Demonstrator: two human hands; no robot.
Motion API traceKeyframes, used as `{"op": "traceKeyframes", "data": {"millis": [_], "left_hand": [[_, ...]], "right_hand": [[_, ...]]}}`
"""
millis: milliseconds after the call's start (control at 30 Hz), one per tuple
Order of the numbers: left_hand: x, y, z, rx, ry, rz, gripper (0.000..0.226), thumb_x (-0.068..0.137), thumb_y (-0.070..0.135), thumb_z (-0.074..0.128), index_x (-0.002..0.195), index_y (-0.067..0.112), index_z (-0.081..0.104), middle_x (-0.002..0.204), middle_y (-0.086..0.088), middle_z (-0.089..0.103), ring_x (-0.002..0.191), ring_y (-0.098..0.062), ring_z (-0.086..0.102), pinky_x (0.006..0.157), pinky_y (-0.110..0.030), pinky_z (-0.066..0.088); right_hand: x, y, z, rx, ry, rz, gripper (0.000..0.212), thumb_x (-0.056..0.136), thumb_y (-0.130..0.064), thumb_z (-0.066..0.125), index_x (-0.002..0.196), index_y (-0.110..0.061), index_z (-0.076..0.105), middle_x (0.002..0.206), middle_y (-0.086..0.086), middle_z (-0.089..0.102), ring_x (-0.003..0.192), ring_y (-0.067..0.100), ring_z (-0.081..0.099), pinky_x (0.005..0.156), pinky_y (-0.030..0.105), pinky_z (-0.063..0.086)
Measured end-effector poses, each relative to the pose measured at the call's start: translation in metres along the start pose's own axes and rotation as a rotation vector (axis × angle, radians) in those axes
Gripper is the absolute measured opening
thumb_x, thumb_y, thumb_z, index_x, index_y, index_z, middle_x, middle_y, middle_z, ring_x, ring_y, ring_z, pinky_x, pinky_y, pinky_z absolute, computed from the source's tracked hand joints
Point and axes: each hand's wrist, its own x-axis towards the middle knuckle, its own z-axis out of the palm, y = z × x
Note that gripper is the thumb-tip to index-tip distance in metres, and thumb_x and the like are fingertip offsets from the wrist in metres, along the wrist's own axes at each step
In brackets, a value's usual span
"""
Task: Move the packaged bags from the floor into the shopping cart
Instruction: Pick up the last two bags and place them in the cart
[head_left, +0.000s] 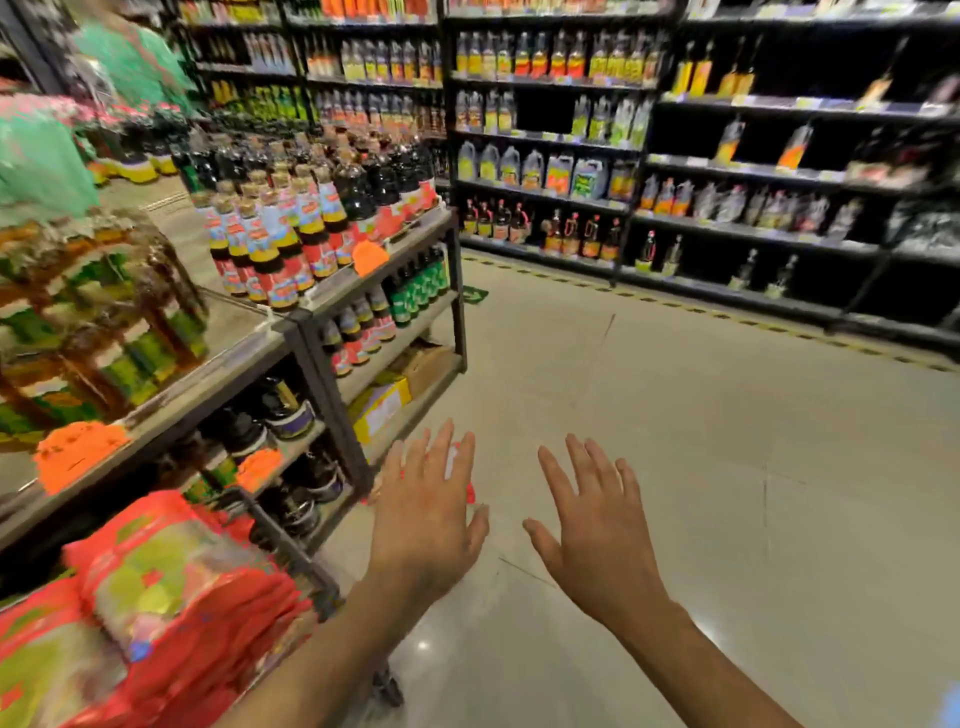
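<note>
Red packaged bags (171, 597) are piled at the lower left, inside a dark-framed shopping cart (291, 545) whose rim shows beside them. Another red bag (470, 491) lies on the floor, mostly hidden behind my left hand (426, 519). My left hand is held out flat over it, fingers spread, holding nothing. My right hand (597, 530) is stretched out beside it over the bare floor, fingers also spread and empty. The picture is blurred.
A display rack (311, 322) of dark sauce bottles with orange price tags stands at the left, close to the cart. Tall shelves of bottles (571, 156) line the back wall. The grey tiled floor (727, 441) stretches to the right.
</note>
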Motion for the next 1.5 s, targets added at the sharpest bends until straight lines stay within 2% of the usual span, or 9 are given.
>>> {"op": "traceKeyframes", "data": {"millis": [200, 433, 733, 900, 1000, 1100, 1200, 1400, 1500], "left_hand": [[0.059, 0.024, 0.031, 0.047, -0.065, -0.13, 0.077, 0.086, 0.055, 0.057, 0.15, 0.014, 0.046, 0.153, -0.013, 0.049, 0.141, -0.035, 0.046, 0.115, -0.057, 0.036], [0.099, -0.057, 0.11, 0.032, -0.174, -0.35, 0.076, 0.084, 0.056, 0.057, 0.148, 0.016, 0.048, 0.153, -0.015, 0.048, 0.14, -0.04, 0.045, 0.117, -0.06, 0.032], [0.237, -0.183, 0.292, -0.022, -0.401, -0.528, 0.083, 0.089, 0.057, 0.049, 0.157, 0.013, 0.03, 0.16, -0.017, 0.038, 0.146, -0.042, 0.033, 0.118, -0.06, 0.025], [0.268, -0.224, 0.425, -0.043, -0.402, -0.639, 0.089, 0.078, 0.049, 0.069, 0.151, 0.007, 0.044, 0.147, -0.023, 0.053, 0.132, -0.046, 0.051, 0.112, -0.062, 0.03], [0.261, -0.244, 0.534, -0.002, -0.506, -0.684, 0.085, 0.078, 0.054, 0.067, 0.147, 0.006, 0.051, 0.137, -0.023, 0.062, 0.122, -0.046, 0.059, 0.111, -0.063, 0.028], [0.25, -0.264, 0.644, -0.083, -0.551, -0.843, 0.077, 0.078, 0.054, 0.054, 0.138, 0.006, 0.06, 0.131, -0.022, 0.066, 0.113, -0.045, 0.066, 0.095, -0.058, 0.052], [0.235, -0.29, 0.763, -0.342, -0.583, -1.106, 0.074, 0.089, 0.055, 0.054, 0.149, 0.013, 0.046, 0.145, -0.017, 0.055, 0.128, -0.04, 0.056, 0.101, -0.048, 0.047], [0.184, -0.341, 0.985, -0.885, -0.348, -1.55, 0.068, 0.061, 0.058, 0.07, 0.118, 0.022, 0.061, 0.117, -0.004, 0.072, 0.104, -0.029, 0.07, 0.091, -0.046, 0.058], [0.189, -0.358, 1.03, -1.042, -0.163, -1.696, 0.094, 0.048, 0.065, 0.081, 0.123, 0.011, 0.063, 0.113, -0.009, 0.075, 0.093, -0.026, 0.075, 0.084, -0.044, 0.063]], "right_hand": [[0.07, 0.065, 0.034, 0.019, -0.108, -0.045, 0.075, 0.087, -0.058, 0.057, 0.15, -0.022, 0.042, 0.155, 0.015, 0.042, 0.145, 0.035, 0.036, 0.116, 0.055, 0.028], [0.182, 0.037, 0.112, 0.052, -0.25, -0.211, 0.074, 0.087, -0.06, 0.036, 0.146, -0.019, 0.048, 0.15, 0.018, 0.049, 0.138, 0.037, 0.046, 0.111, 0.05, 0.019], [0.387, 0.003, 0.284, -0.096, -0.442, -0.389, 0.071, 0.086, -0.054, 0.058, 0.145, -0.016, 0.049, 0.148, 0.019, 0.051, 0.137, 0.038, 0.047, 0.109, 0.058, 0.036], [0.445, 0.001, 0.435, -0.025, -0.604, -0.406, 0.07, 0.093, -0.056, 0.044, 0.153, -0.02, 0.036, 0.156, 0.015, 0.041, 0.143, 0.035, 0.038, 0.114, 0.052, 0.031], [0.459, 0.018, 0.557, 0.04, -0.782, -0.347, 0.075, 0.093, -0.06, 0.038, 0.156, -0.021, 0.027, 0.159, 0.013, 0.036, 0.145, 0.032, 0.035, 0.113, 0.046, 0.03], [0.47, 0.038, 0.68, 0.142, -0.958, -0.211, 0.074, 0.094, -0.055, 0.052, 0.155, -0.02, 0.027, 0.154, 0.01, 0.041, 0.14, 0.03, 0.039, 0.107, 0.039, 0.035], [0.484, 0.056, 0.794, 0.35, -1.054, 0.059, 0.065, 0.093, -0.03, 0.069, 0.147, -0.009, 0.041, 0.143, 0.015, 0.054, 0.132, 0.031, 0.05, 0.086, 0.02, 0.035], [0.484, 0.073, 0.994, 0.631, -1.041, 0.376, 0.058, 0.08, -0.036, 0.083, 0.123, -0.015, 0.049, 0.11, 0.007, 0.067, 0.089, 0.024, 0.066, 0.067, 0.018, 0.049], [0.482, 0.088, 1.078, 0.852, -0.939, 0.441, 0.087, 0.055, -0.049, 0.093, 0.126, -0.014, 0.057, 0.115, 0.009, 0.073, 0.094, 0.025, 0.075, 0.08, 0.041, 0.062]]}}
